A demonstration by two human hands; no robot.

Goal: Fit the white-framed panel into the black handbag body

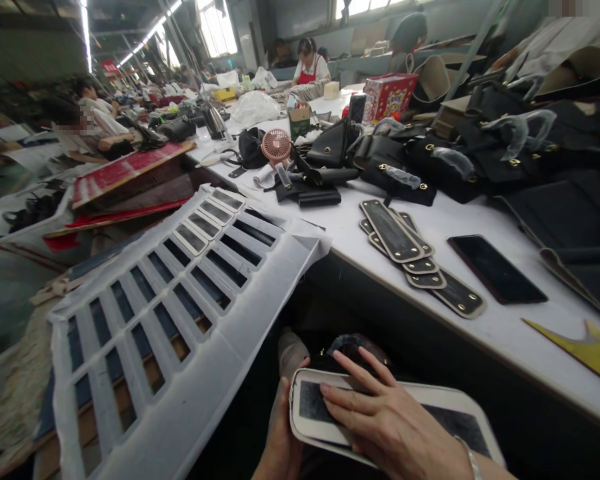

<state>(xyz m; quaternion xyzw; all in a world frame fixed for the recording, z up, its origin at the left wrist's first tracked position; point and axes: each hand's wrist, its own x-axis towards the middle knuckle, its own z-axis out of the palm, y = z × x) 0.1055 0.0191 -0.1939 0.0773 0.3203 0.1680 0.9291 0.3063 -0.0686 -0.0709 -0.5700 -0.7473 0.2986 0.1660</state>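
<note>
Cluttered white worktable (480,327): leather tabs (410,247), phone (495,268), black bags (480,153) beyond.

i can't read any text here; the red hanging sign (109,67) and the red patterned carton (389,95) carry marks too blurred to make out.

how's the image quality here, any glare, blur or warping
Head view: windows and ceiling strip lights blow out to white; straight table edge bows from wide-angle warping; the right hand on the white template is fairly sharp, far workers soft; phone screen shows little glare.
</note>
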